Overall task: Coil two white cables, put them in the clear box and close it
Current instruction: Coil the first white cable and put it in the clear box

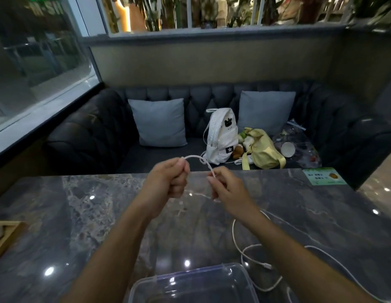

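Both hands are raised above the far half of the dark marble table [81, 215]. My left hand [168, 180] is closed in a fist around one end of a white cable [196, 158], which arches over to my right hand [227, 189], pinched there between fingers and thumb. More white cable [245, 252] lies in loose loops on the table at the right, under my right forearm, with a connector end near the box. The clear box [212, 278] sits at the near edge, below my arms; whether its lid is on I cannot tell.
A wooden tray [8, 239] sits at the table's left edge, a green card [323, 176] at the far right corner. Beyond the table is a dark sofa with two grey cushions, a white backpack [220, 136], a yellow bag [262, 149] and a plastic bag.
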Available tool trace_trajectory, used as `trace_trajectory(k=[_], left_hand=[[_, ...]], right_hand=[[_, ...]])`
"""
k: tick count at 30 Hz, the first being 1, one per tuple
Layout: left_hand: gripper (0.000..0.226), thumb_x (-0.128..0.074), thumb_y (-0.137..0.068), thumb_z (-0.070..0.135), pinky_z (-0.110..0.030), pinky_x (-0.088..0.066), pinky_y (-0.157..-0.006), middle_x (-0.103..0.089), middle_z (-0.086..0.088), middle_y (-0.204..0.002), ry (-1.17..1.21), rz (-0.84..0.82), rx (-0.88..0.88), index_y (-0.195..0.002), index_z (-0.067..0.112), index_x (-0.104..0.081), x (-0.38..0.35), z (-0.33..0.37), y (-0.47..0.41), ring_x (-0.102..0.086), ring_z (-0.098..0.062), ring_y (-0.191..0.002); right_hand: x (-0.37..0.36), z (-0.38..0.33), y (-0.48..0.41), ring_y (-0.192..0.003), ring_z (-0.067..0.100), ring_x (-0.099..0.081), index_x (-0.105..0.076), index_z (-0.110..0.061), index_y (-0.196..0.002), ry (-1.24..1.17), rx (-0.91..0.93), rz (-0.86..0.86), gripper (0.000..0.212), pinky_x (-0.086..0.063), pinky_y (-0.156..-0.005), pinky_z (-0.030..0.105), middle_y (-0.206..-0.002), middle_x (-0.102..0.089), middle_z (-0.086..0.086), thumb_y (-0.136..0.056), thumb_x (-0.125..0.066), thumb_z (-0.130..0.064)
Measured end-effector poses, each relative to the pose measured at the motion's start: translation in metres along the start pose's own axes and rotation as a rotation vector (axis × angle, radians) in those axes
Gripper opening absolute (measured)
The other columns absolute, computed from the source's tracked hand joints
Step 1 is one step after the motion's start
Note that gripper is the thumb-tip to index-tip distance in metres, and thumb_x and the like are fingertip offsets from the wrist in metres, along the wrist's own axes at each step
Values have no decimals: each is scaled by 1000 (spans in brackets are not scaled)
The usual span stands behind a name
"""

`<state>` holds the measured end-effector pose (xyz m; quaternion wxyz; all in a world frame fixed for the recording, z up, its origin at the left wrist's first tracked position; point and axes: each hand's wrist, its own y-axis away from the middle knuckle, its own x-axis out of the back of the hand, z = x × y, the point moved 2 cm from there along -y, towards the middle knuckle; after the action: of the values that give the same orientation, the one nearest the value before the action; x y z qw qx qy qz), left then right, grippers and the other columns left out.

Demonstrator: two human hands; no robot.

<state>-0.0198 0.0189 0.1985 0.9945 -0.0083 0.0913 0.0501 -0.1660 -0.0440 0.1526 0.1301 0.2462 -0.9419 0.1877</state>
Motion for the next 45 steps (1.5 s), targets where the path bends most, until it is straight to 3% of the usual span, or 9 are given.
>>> trace_trajectory(k=[3, 10, 17, 24, 28, 33, 37, 41, 45], left_hand=[[28, -35, -95, 19, -12, -13, -38, -27, 12, -39, 97, -24, -50, -70, 11, -46, 3, 22, 9, -19, 0, -33], [20, -40, -87, 25, -16, -16, -34, -33, 12, -40, 360, -88, -124, -74, 12, -48, 12, 46, 35, -11, -7, -39], [28, -35, -92, 24, -16, -14, -34, -34, 5, -38, 758, 32, -184, -70, 16, -49, 33, 49, 55, -8, -8, -39], [40, -25, -99, 20, -17, -16, -37, -32, 6, -36, 1050, 356, -358, -65, 16, -45, 67, 54, 71, -21, -8, -30], [36, -26, -100, 23, -13, -22, -36, -35, 9, -36, 783, 469, -299, -68, 19, -41, 59, 55, 77, -27, -4, -29], [32, -31, -99, 18, -16, -42, -39, -52, 6, -47, 252, 355, -111, -73, 14, -48, 10, 46, 74, -46, -6, -37], [31, -34, -100, 15, -27, -57, -50, -71, -5, -61, 41, 224, -6, -78, 4, -54, -4, 43, 77, -68, -15, -53], [32, -36, -99, 14, -33, -57, -77, -75, -12, -77, -133, 58, 64, -77, 3, -57, -12, 32, 80, -73, -25, -76], [29, -38, -98, 12, -28, -58, -75, -74, -18, -76, -116, -99, 128, -78, 2, -57, -20, 24, 87, -72, -29, -74]], right_hand=[[2, -6, 10, -52, 3, -53, -49, -34, -86, -34, -9, -18, 16, -48, -55, 25, -60, -56, -6, -92, -51, -19], [19, -13, 32, -46, 2, -49, -47, -35, -111, -70, 68, 83, 36, -41, -46, 14, -53, -56, -7, -88, -57, -9], [46, -29, 41, -60, 3, -57, -53, -35, -85, -103, 122, 222, 36, -50, -51, 18, -72, -58, -3, -79, -66, -2], [51, -32, 51, -61, -1, -54, -62, -22, -72, 113, 44, 62, 19, -40, -57, 7, -70, -62, -3, -79, -68, -4], [47, -41, 55, -72, 22, -58, -67, -6, -77, 437, 156, 2, 5, -41, -64, 27, -75, -65, 7, -81, -65, -5], [22, -73, 56, -83, 23, -60, -63, -9, -87, 759, 368, -198, 13, -36, -65, 31, -90, -66, 5, -89, -56, -20], [18, -96, 63, -79, 26, -61, -61, -7, -88, 776, 478, -188, 14, -41, -65, 36, -88, -65, 6, -90, -54, -19], [28, -113, 67, -80, 25, -60, -62, -6, -87, 686, 475, -240, 14, -46, -69, 41, -87, -65, 7, -89, -55, -18], [35, -125, 65, -77, 19, -56, -62, -6, -85, 590, 450, -241, 11, -46, -70, 42, -83, -63, 2, -88, -58, -16]])
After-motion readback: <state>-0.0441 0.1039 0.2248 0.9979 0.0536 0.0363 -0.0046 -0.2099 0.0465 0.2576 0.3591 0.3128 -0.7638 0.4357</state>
